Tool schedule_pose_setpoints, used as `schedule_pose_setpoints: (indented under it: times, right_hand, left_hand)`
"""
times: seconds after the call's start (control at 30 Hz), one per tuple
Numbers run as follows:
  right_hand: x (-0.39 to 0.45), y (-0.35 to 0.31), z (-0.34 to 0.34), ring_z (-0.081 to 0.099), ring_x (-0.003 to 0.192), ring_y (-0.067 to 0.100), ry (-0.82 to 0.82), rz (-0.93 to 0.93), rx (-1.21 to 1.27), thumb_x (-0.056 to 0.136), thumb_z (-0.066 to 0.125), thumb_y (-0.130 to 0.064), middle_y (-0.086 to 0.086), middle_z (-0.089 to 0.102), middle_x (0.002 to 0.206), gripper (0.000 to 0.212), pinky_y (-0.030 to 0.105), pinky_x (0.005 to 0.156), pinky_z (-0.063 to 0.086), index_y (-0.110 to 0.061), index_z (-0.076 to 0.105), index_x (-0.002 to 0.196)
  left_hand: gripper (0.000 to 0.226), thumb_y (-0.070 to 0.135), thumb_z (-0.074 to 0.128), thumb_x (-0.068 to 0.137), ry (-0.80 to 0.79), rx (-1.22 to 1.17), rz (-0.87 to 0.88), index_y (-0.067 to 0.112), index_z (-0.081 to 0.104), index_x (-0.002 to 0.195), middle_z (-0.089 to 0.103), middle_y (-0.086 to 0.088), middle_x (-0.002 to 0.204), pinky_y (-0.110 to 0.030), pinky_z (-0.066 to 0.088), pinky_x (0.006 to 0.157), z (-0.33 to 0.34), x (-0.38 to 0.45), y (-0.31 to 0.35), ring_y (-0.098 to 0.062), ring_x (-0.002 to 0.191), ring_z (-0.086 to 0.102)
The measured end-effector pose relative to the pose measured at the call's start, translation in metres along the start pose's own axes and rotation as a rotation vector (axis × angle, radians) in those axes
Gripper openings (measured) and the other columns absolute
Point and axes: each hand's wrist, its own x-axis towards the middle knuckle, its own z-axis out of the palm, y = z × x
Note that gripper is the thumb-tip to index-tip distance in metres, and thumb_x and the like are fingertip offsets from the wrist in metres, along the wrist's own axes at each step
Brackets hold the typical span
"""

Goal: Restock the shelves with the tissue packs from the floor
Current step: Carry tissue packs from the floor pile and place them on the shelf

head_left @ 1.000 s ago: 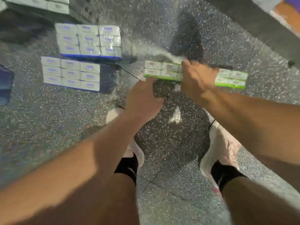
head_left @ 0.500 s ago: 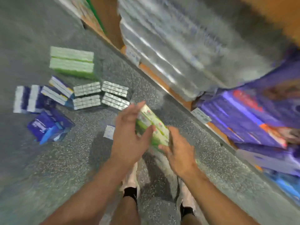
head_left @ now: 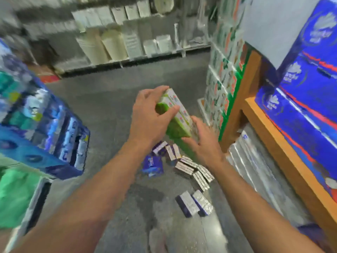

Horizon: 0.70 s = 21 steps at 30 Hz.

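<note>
The person holds a green tissue pack point(head_left: 179, 114) up in the air between both hands, above the grey floor point(head_left: 113, 110) of a shop aisle. The left hand point(head_left: 149, 115) grips the upper end of the pack, its fingers curled over the top edge and its thumb pressed against the printed white face. The right hand point(head_left: 201, 138) holds the lower end, fingers wrapped round the pack's bottom corner. The pack is tilted, its top end leaning away from the person and to the left.

Below the hands, more tissue packs lie on the floor: a loose cluster of purple-and-white packs point(head_left: 189, 166) just beyond the right wrist, a dark blue pack point(head_left: 152, 166) beside them, and a pair of purple-edged packs point(head_left: 194, 203) nearer the person, apart from the cluster.

To the right stands a wooden shelf point(head_left: 273, 136) carrying large blue packages point(head_left: 306, 92) with red stripes. Beyond its upright post, a tall stack of green-and-white tissue packs point(head_left: 226, 75) rises from the floor. Silvery wrapped goods point(head_left: 255, 161) sit under the wooden shelf. On the left, a stack of blue and teal wrapped bundles point(head_left: 42, 125) stands blurred. At the far end of the aisle, white shelving point(head_left: 127, 33) holds pale goods, too blurred to name
</note>
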Motion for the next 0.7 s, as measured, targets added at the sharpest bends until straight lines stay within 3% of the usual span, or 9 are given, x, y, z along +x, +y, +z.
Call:
schedule_pose_setpoints:
  times: [0.17, 0.33, 0.43, 0.53, 0.7]
  right_hand:
    - [0.050, -0.150, 0.061, 0.051, 0.121, 0.018, -0.041, -0.314, 0.028, 0.082, 0.061, -0.045, 0.001, 0.057, 0.134, 0.068, 0.017, 0.094, 0.030, -0.018, 0.045, 0.142]
    - [0.074, -0.297, 0.172, 0.055, 0.103, 0.023, -0.014, -0.606, 0.116, 0.084, 0.058, -0.055, 0.006, 0.066, 0.113, 0.059, 0.031, 0.087, 0.037, -0.014, 0.057, 0.126]
    - [0.081, -0.380, 0.253, 0.057, 0.108, 0.028, -0.104, -0.740, 0.189, 0.084, 0.050, -0.058, 0.008, 0.065, 0.119, 0.064, 0.038, 0.092, 0.042, -0.014, 0.059, 0.128]
    - [0.081, -0.455, 0.332, 0.059, 0.103, 0.034, -0.132, -0.851, 0.261, 0.085, 0.049, -0.056, 0.014, 0.065, 0.115, 0.063, 0.040, 0.090, 0.041, -0.010, 0.060, 0.128]
    - [0.083, -0.540, 0.442, 0.061, 0.102, 0.036, -0.200, -0.898, 0.355, 0.086, 0.050, -0.054, 0.016, 0.066, 0.113, 0.062, 0.046, 0.090, 0.048, -0.009, 0.061, 0.127]
  left_hand:
    - [0.047, 0.051, 0.071, 0.076, 0.383, 0.121, -0.117, 0.040, 0.058, 0.120, 0.052, 0.003, 0.112, -0.034, 0.046, 0.095, -0.174, -0.001, -0.010, -0.013, 0.102, 0.053]
    - [0.050, 0.057, 0.071, 0.072, 0.719, 0.175, -0.271, 0.039, 0.057, 0.117, 0.053, -0.001, 0.109, -0.037, 0.044, 0.098, -0.345, -0.028, -0.057, -0.018, 0.104, 0.054]
    - [0.052, 0.069, 0.068, 0.064, 0.858, 0.222, -0.316, 0.044, 0.057, 0.109, 0.057, -0.002, 0.106, -0.043, 0.050, 0.092, -0.442, -0.051, -0.091, -0.020, 0.097, 0.059]
    - [0.047, 0.061, 0.070, 0.071, 0.945, 0.314, -0.356, 0.041, 0.057, 0.111, 0.056, -0.004, 0.109, -0.038, 0.048, 0.094, -0.524, -0.073, -0.119, -0.017, 0.097, 0.056]
    - [0.048, 0.067, 0.065, 0.069, 1.059, 0.394, -0.441, 0.043, 0.056, 0.109, 0.059, -0.003, 0.109, -0.039, 0.049, 0.092, -0.621, -0.084, -0.181, -0.015, 0.096, 0.057]
